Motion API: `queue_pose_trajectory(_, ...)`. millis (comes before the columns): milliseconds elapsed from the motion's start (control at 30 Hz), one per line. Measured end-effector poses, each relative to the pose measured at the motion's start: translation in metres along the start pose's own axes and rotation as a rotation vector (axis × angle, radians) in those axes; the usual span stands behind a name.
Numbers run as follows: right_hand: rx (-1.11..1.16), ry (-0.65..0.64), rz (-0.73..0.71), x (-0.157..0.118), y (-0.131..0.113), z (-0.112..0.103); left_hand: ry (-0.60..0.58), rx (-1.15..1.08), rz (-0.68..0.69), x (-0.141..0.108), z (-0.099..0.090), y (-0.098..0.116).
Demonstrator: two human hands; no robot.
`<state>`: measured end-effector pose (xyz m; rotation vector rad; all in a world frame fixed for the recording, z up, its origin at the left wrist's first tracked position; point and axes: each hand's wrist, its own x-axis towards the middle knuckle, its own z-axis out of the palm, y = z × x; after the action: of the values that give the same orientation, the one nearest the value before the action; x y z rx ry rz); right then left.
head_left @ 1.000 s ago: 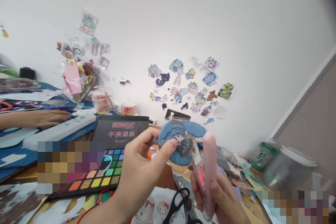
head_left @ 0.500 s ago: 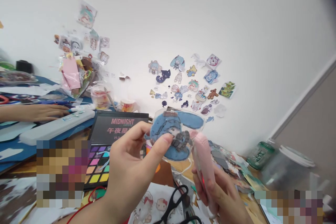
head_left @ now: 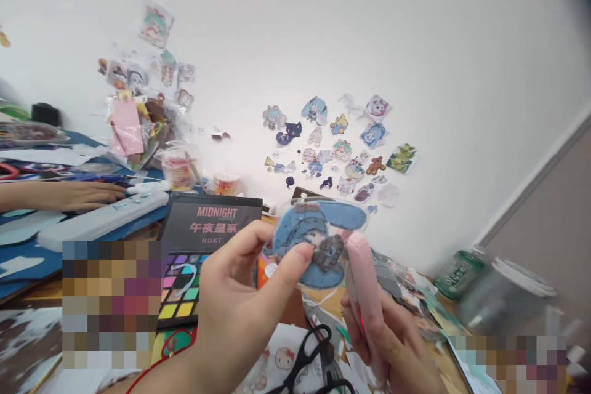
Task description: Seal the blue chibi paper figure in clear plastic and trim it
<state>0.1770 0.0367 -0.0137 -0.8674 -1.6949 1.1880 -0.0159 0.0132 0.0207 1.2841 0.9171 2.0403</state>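
Note:
My left hand (head_left: pixel 263 283) pinches a flat blue-haired cartoon cutout (head_left: pixel 302 225) with a clear border, thumb on its front and fingers behind. In my right hand (head_left: pixel 392 345) is a slim pink handheld heat sealer (head_left: pixel 364 271), held upright with a small red light glowing on its side. The sealer's top end meets the right edge of the cutout; whether it clamps the edge cannot be seen. Black-handled scissors (head_left: pixel 310 351) lie below, between my hands, over a sheet with cartoon cat drawings (head_left: pixel 285 358).
An open makeup palette (head_left: pixel 221 218) stands behind my left hand. Another person's hand (head_left: pixel 87 195) rests on the blue mat at left, near a long white case (head_left: pixel 106 220). Paper cutouts (head_left: pixel 410 289) pile at right, before a green jar (head_left: pixel 459 274) and a clear tub (head_left: pixel 503 295). Stickers cover the wall.
Both hands, with the cutout and the sealer, have shifted slightly right and down. The sealer's tip stays against the cutout's right edge. The view has moved a little.

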Motion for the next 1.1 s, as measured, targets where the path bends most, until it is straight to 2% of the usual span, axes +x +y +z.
queue_pose_trajectory(267,-0.086,0.17,-0.029,-0.0059,-0.0005,-0.0034,-0.019,0.006,-0.005,0.0005,0.0003,0.0029)
queue_pose_trajectory(467,-0.115,0.094,-0.02,-0.0062,0.0044,-0.0059,0.016,0.018,-0.044,0.0024,-0.0012,0.0)
queue_pose_trajectory(1100,-0.261,0.093,-0.012,-0.0081,-0.0047,-0.0055,-0.028,-0.04,-0.053,-0.001,0.0017,-0.0003)
